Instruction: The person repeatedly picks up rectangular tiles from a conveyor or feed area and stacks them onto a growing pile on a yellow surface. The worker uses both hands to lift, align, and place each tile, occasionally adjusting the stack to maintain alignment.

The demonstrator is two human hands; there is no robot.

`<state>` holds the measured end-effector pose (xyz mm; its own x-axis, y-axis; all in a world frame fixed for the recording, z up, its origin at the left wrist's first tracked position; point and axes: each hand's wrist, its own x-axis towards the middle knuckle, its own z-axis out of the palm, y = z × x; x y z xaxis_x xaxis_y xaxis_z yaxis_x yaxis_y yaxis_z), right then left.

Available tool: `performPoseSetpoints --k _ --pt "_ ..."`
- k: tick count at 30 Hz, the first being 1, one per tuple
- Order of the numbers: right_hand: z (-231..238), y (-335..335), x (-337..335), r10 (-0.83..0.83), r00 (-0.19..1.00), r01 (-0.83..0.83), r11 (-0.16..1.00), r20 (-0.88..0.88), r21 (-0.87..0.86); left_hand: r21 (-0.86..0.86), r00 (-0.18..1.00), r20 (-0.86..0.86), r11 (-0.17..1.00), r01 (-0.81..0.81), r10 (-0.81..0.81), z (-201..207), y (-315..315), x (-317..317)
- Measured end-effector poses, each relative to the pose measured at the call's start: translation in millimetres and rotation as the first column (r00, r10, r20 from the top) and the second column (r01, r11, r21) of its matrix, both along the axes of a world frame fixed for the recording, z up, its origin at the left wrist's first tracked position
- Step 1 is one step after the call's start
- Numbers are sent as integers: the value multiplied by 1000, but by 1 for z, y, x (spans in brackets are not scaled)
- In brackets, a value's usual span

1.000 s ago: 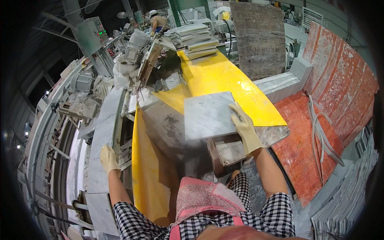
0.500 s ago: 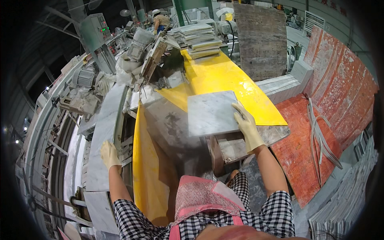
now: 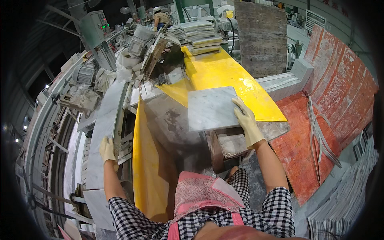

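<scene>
My right hand [image 3: 248,122], in a cream glove, is closed on the right edge of a square grey-white marble tile [image 3: 213,109]. The tile is held nearly flat in front of me, beside a yellow sheet, and its underside is hidden. At the left my left hand [image 3: 107,151], gloved the same way, grips the near side of a long marble slab [image 3: 105,116] lying on the machine bed. Its fingertips are bent at the slab's edge, and the thumb is partly hidden. A second slab [image 3: 98,204] lies end to end with it, closer to me.
A yellow sheet [image 3: 240,86] slopes from the tile stack [image 3: 200,34] at the back; another yellow sheet [image 3: 146,160] hangs beside the machine. Red boards [image 3: 308,140] with loose straps lie at the right. Motors [image 3: 84,75] line the machine; a person [image 3: 161,18] is far behind.
My left hand has shifted slightly away from me, to the slab's edge. The tile in my right hand has risen a little in view. The near slab joint has moved slightly farther off.
</scene>
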<state>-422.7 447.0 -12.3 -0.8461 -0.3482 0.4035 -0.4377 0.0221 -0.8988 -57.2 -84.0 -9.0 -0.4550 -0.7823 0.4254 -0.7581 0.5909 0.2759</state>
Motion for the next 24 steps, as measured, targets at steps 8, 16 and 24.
performPoseSetpoints --k 8,16,24 --pt "1 -1 -3 -3 1000 4 999 -26 39 192 955 -296 980 43 16 12 -17 142" --pt "1 1 -4 -3 998 6 999 -70 41 23 953 131 960 -278 273 12 7 300" --pt "2 2 -4 -11 997 16 997 -76 70 7 968 77 971 -240 238 7 24 330"
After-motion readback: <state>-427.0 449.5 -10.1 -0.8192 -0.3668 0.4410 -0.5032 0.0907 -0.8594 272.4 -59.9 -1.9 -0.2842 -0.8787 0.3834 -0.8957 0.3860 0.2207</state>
